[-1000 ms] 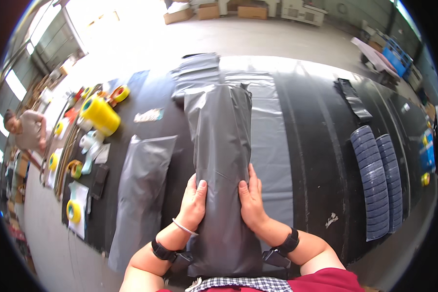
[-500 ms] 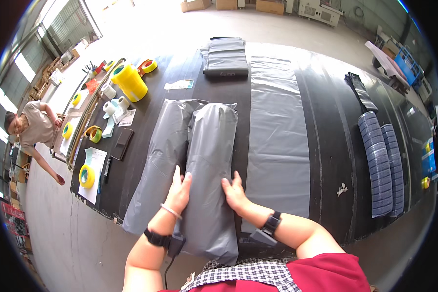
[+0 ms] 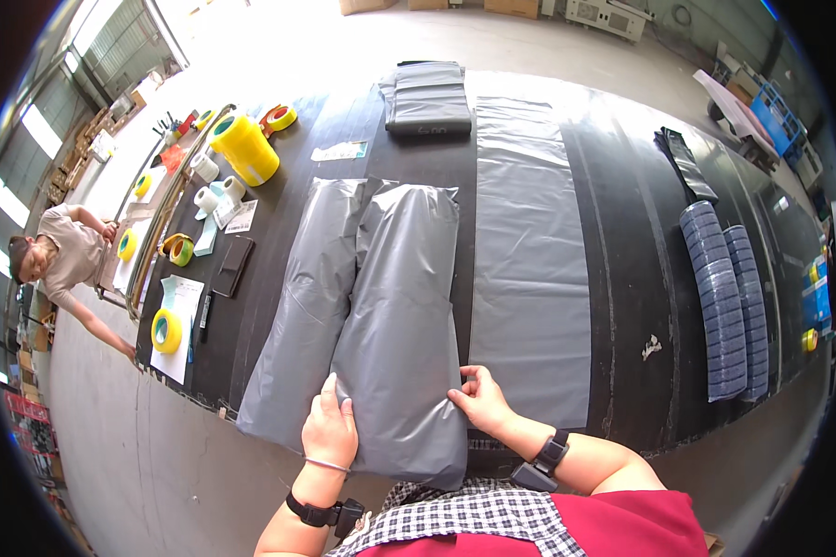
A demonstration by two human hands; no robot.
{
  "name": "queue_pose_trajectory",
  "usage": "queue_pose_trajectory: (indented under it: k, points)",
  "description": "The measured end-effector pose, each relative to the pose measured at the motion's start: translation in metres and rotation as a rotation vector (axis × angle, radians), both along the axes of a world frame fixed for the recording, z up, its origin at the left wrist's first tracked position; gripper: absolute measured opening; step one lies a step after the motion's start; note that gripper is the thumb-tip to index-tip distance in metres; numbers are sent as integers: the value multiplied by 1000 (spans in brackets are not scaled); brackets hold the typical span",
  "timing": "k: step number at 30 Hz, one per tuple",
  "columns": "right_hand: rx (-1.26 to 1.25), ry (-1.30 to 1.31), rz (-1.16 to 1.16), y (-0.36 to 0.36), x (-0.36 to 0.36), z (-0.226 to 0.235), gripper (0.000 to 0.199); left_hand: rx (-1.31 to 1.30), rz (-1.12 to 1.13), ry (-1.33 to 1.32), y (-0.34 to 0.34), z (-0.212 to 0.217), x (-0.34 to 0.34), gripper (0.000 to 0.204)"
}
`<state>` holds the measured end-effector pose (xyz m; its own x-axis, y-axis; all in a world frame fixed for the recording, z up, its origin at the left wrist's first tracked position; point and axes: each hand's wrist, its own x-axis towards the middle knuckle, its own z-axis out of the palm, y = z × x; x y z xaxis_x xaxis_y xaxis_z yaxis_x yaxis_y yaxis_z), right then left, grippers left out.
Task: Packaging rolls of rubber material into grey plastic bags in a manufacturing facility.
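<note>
A filled grey plastic mailing bag (image 3: 404, 306) lies lengthwise in front of me, its near end at the table's edge by my apron. My right hand (image 3: 485, 401) pinches its right side low down, thumb against the plastic and fingers curled. On the opposite side my left hand (image 3: 330, 427) grips the bag's lower left edge between thumb and fingers; part of that grip is hidden. Touching it on the left is a second filled grey bag (image 3: 302, 316). To the right a flat grey bag (image 3: 529, 278) is spread on the black table (image 3: 627, 278).
Folded grey bags (image 3: 427, 102) are stacked at the back. Yellow tape rolls (image 3: 246, 148), a black wallet-like case (image 3: 232, 266) and a marker (image 3: 205, 311) lie left. Wrapped blue-grey rolls (image 3: 713, 297) lie right. Another person (image 3: 74, 246) is beyond the table's left side.
Both hands have slid down toward the bag's near end, and my right hand now pinches its side. The bag looks wider and flatter. The other person's arm has reached the table corner.
</note>
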<state>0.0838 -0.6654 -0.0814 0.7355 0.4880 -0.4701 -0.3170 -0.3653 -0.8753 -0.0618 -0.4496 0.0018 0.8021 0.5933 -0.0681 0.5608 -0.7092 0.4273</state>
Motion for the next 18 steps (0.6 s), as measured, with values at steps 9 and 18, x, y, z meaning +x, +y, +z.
queue_pose_trajectory:
  k: [9, 18]
  points:
    - [-33, -860, -14, 16, 52, 35, 59, 198, -445, -95, -32, 54, 43, 78]
    - [-343, -1231, 312, 163, 215, 79, 60, 234, -521, 93, -52, 25, 28, 63]
